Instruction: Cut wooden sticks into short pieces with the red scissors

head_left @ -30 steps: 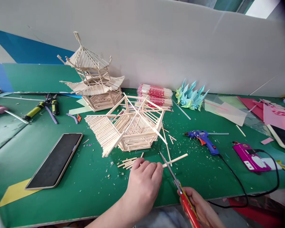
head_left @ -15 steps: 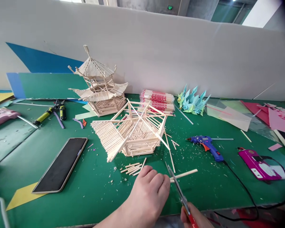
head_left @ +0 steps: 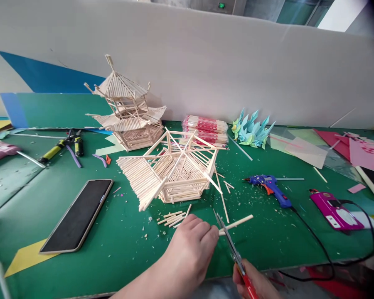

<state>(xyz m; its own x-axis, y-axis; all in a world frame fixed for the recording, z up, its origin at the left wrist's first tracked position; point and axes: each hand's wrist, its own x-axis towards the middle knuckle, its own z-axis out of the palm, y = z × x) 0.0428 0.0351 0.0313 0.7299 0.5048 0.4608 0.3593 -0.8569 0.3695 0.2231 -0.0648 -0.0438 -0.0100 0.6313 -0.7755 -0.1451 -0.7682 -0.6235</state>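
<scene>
Two hands work in front of the stick model (head_left: 171, 174): left hand (head_left: 190, 249) pinches a wooden stick (head_left: 238, 223), right hand (head_left: 255, 284) clasps scissors (head_left: 229, 243) crossing it.

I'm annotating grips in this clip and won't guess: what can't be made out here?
Head view: the left hand covers the near end of the stick, so its grip is hidden.
The right hand and the scissors handles are cut by the bottom edge.
Blades: too thin to tell if they touch the stick.
Print on the wrapped bundle: too small to read.
</scene>
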